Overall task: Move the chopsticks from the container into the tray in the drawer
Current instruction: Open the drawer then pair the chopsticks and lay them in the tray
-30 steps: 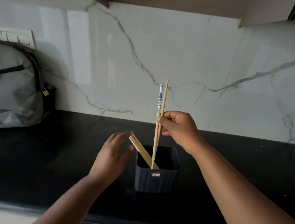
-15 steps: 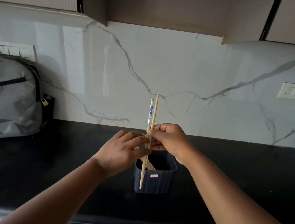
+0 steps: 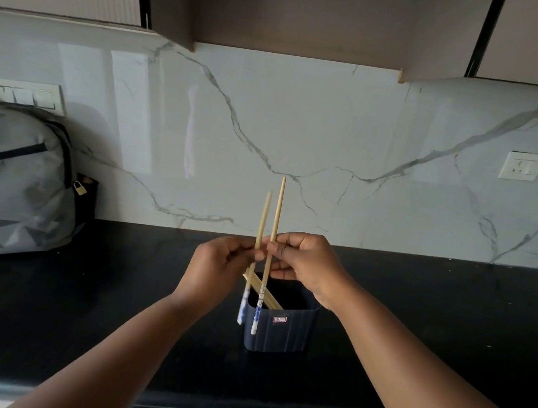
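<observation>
I see each hand pinching one upright chopstick, left hand (image 3: pixel 217 265), right hand (image 3: pixel 304 264), above the dark container (image 3: pixel 281 326); a grey backpack (image 3: pixel 11 181) sits far left.

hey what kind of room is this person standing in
Most likely a home kitchen: a black countertop under wall cabinets, a marble-look backsplash with a wall socket, and a dark container holding chopsticks.
</observation>
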